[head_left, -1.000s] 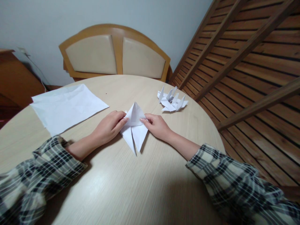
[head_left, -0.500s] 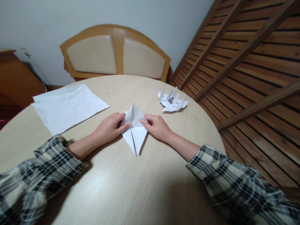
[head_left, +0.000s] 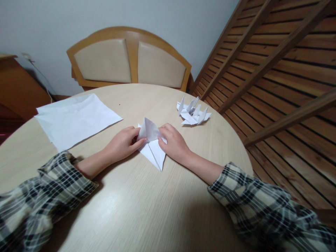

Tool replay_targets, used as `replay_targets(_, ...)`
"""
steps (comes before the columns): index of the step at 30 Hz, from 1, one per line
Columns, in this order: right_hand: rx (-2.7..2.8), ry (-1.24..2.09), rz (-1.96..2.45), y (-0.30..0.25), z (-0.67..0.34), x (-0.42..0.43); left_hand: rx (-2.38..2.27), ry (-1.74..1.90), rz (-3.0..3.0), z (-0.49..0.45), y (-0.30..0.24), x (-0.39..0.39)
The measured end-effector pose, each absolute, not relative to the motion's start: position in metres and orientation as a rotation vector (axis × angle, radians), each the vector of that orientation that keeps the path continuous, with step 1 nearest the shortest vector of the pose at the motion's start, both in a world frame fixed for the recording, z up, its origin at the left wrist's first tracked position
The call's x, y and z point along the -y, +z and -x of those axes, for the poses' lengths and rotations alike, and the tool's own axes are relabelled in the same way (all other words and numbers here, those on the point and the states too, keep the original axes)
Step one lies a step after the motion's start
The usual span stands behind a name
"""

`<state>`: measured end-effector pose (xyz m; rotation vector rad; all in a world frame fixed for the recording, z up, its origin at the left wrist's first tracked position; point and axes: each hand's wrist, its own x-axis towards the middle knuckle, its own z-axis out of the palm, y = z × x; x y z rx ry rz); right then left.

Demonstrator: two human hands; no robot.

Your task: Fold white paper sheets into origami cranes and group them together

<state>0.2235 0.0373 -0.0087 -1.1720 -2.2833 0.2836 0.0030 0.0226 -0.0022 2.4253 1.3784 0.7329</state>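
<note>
A white folded paper piece [head_left: 151, 143], kite-shaped with a raised top flap, lies on the round wooden table [head_left: 136, 206] in front of me. My left hand [head_left: 123, 142] pinches its left edge with curled fingers. My right hand [head_left: 173, 143] presses on its right side, fingers bent over the flap. Both sleeves are plaid.
A flat white paper sheet [head_left: 75, 119] lies at the left of the table. Several finished folded paper figures [head_left: 193, 113] sit near the far right edge. A padded wooden chair [head_left: 128, 61] stands behind the table. Slatted wooden boards [head_left: 275, 70] lean at the right.
The raised top flap has come down and leans left. The paper's lower point has swung to the right. My right hand has moved in over the fold.
</note>
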Motion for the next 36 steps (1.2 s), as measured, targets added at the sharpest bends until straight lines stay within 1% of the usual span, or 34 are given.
replay_targets(3, 2.324, 0.177, 1.279, -0.007, -0.223, -0.036, -1.364, 0.709, -2.444, -0.003, -0.001, -0.022)
replay_targets(7, 2.357, 0.188, 1.375, -0.005, -0.222, -0.034, -1.353, 0.702, -2.449, -0.004, 0.0, -0.022)
replay_targets(13, 2.339, 0.214, 1.326, -0.006, -0.219, -0.034, -1.375, 0.703, -2.435, -0.006, 0.0, -0.022)
replay_targets(21, 2.216, 0.434, 1.134, -0.006, -0.221, -0.035, -1.452, 0.664, -2.385, -0.005, -0.002, -0.023)
replay_targets(25, 2.099, 0.692, 0.993, -0.007, -0.225, -0.039, -1.474, 0.656, -2.373, -0.005, -0.003, -0.024)
replay_targets(29, 1.999, 0.935, 0.985, -0.009, -0.228, -0.043, -1.45, 0.662, -2.367, -0.003, -0.004, -0.025)
replay_targets(32, 2.011, 0.976, 1.015, -0.01, -0.228, -0.045, -1.421, 0.689, -2.342, -0.001, -0.004, -0.026)
replay_targets(36, 2.084, 0.952, 1.022, -0.011, -0.229, -0.047, -1.344, 0.745, -2.3, -0.001, -0.004, -0.027)
